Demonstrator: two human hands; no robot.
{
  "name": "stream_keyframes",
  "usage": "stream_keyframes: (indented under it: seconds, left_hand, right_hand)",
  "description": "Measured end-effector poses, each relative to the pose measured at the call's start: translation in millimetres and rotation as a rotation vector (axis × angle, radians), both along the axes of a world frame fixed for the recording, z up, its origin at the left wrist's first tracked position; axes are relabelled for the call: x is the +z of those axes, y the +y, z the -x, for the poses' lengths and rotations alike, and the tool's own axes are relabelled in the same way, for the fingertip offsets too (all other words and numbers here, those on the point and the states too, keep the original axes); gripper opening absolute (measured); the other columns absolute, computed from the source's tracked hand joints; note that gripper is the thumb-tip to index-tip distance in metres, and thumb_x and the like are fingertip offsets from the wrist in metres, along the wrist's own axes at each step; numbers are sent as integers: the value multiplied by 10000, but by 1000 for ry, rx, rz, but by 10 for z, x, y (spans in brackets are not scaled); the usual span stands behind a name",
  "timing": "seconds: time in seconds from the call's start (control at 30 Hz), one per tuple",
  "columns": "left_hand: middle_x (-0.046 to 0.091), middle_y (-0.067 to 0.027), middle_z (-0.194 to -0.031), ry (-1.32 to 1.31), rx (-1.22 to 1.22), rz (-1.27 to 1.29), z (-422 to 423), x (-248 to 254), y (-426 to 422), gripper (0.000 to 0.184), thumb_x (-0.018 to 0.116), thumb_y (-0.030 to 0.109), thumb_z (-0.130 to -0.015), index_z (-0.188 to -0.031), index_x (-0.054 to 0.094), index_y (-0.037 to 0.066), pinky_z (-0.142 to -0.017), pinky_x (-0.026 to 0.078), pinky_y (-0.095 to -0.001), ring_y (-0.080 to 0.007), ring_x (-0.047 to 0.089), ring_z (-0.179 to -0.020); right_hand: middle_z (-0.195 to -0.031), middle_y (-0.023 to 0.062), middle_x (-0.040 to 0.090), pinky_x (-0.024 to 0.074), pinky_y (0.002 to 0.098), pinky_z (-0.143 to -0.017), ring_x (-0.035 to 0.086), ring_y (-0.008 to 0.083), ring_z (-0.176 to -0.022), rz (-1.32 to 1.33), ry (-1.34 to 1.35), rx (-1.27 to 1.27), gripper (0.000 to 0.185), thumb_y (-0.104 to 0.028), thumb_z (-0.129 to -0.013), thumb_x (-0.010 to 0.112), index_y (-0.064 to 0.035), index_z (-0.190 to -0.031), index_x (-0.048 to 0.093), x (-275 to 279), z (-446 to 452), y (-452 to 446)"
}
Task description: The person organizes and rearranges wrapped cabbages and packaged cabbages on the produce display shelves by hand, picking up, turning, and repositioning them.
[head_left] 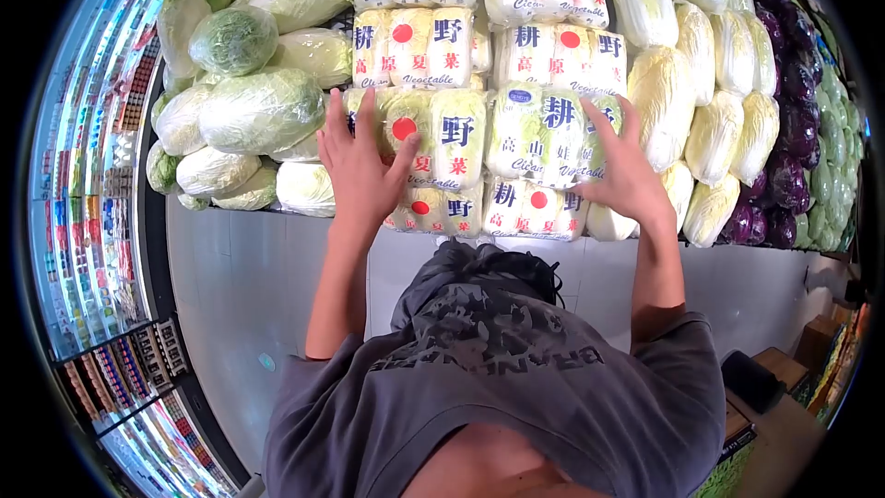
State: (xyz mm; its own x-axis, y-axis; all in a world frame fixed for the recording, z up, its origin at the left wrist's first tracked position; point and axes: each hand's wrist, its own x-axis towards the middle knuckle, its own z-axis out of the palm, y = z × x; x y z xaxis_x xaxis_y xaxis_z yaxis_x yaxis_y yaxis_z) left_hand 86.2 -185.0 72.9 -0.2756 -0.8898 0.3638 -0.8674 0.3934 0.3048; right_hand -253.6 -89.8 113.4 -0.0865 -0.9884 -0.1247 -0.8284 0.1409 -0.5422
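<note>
- Clear, glossy plastic wraps the left pack point(452, 143), a plump, squarish bag printed with dark blue and red characters and a red disc; pale, leafy vegetables show through.
- Just beside it, the right pack point(535, 143) is a similar rounded bag, greener inside, with dark blue lettering and a small oval label; these 2 packs lie side by side before the person.
- Left hand point(371, 171): fingers spread wide at the left pack's left side, thumb reaching over its front by the red disc; whether it grips, I cannot tell.
- Right hand point(634, 175): wide open, fingers and thumb curved apart at the right pack's right edge; contact is unclear.
- More printed bags point(415, 46) form 2 columns behind the packs.
- Film-wrapped, oblong pale green cabbages point(263, 111) pile up on the left.
- Smooth, elongated yellow-white cabbages point(666, 97) fill the right, beside shiny purple vegetables point(797, 129).
</note>
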Motion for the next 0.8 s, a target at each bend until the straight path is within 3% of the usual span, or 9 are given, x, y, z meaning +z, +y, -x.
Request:
stream_keyframes:
  seconds: [0.1,0.17,0.27,0.4,0.47,0.57,0.6,0.67,0.8]
  left_hand:
    - [327,-346,-1589,163,4,-48,-49,-74,-93,797,764,513,-886,-1525,488,125,-1157,333,-607,-537,403,-1417]
    - [368,-340,-1561,263,-43,56,-36,-158,-132,803,804,534,-840,-1480,543,125,-1066,459,-574,-536,468,-1368]
    - [403,-335,-1531,174,53,-66,55,-1,-177,795,817,548,-822,-1452,576,127,-1019,505,-561,-531,489,-1352]
    - [395,-339,-1528,232,3,-75,-24,-45,-171,824,820,564,-819,-1469,556,131,-1035,498,-568,-529,491,-1353]
    - [374,-353,-1537,251,-67,-69,-159,-137,-189,858,831,522,-835,-1505,507,96,-1061,481,-570,-538,464,-1375]
    - [407,-332,-1526,324,-191,-93,-265,-114,-142,953,848,326,-882,-1571,322,-72,-1186,364,-466,-439,441,-1424]
    - [407,-332,-1526,321,-193,-97,-285,-126,-118,953,848,326,-882,-1571,322,-72,-1186,364,-466,-439,441,-1424]
    - [359,-365,-1543,470,-202,-174,-310,-164,-89,1032,848,357,-872,-1590,254,-89,-1167,390,-497,-481,401,-1443]
    - [357,-351,-1549,545,-181,-273,-370,-242,-22,1071,855,322,-868,-1597,200,-111,-1176,382,-471,-450,417,-1437]
  right_hand:
    - [-1661,251,140,418,480,-1203,342,492,-1490,-1,-54,-6,1201,-12,-562,904,-272,-1611,379,-5,-33,-12]
    - [-1660,266,131,425,476,-1198,350,503,-1485,26,-39,33,1206,-21,-543,909,-280,-1603,395,-86,41,-78]
    - [-1660,283,112,407,472,-1210,300,500,-1516,19,-58,68,1237,-36,-507,922,-310,-1600,409,-113,69,-112]
    - [-1670,301,39,416,477,-1208,285,516,-1520,134,61,35,1244,13,-534,898,-312,-1615,376,-175,-84,1]
    - [-1664,300,59,383,503,-1224,195,520,-1543,185,0,-101,1261,62,-558,858,-299,-1638,318,-157,-215,105]
    - [-1666,308,1,437,482,-1186,167,511,-1558,206,-15,-155,1258,81,-592,847,-283,-1653,277,-247,-343,243]
    - [-1669,311,-39,473,467,-1158,154,510,-1565,237,-1,-183,1247,81,-608,846,-295,-1652,277,-285,-372,281]
    - [-1670,297,-26,490,466,-1136,143,494,-1570,249,-13,-204,1218,81,-621,846,-279,-1647,296,-346,-386,339]
    - [-1670,263,57,445,478,-1187,190,465,-1555,311,-27,-222,1183,74,-615,835,-260,-1635,337,-417,-401,467]
